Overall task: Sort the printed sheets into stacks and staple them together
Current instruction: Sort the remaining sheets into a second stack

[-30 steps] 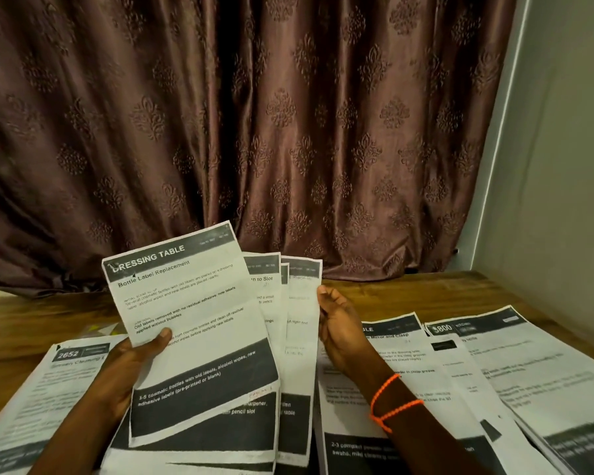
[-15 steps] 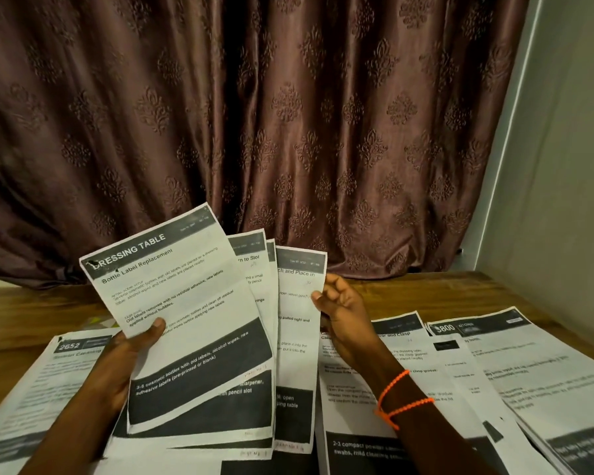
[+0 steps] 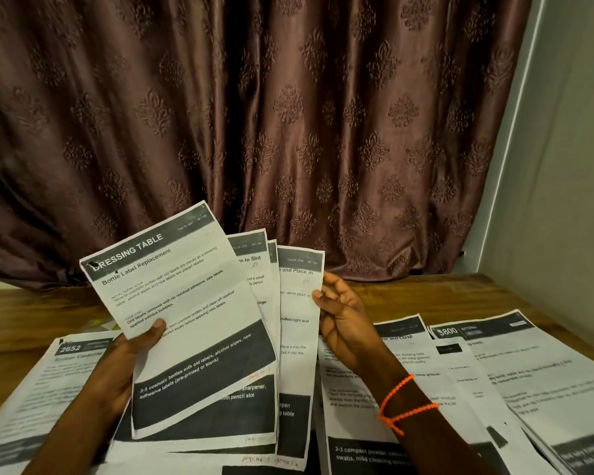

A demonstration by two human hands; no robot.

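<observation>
I hold a fan of several printed sheets upright over the table. The front sheet (image 3: 182, 303) reads "DRESSING TABLE, Bottle Label Replacement" and tilts left. My left hand (image 3: 131, 358) grips the fan from the left, thumb pressed on the front sheet. My right hand (image 3: 343, 320) pinches the right edge of the rightmost sheet (image 3: 297, 337), which stands apart from the others. An orange band circles that wrist. No stapler is in view.
A "2652" stack (image 3: 35, 399) lies at the left on the wooden table (image 3: 426, 293). Another dressing-table stack (image 3: 367, 416) lies under my right forearm, and a "$800" kitchen stack (image 3: 528, 371) spreads at the right. A brown curtain hangs behind; a wall closes the right.
The fan has spread wider: the front sheet tilted further left and rose, while my right hand drew the rightmost sheet out to the right.
</observation>
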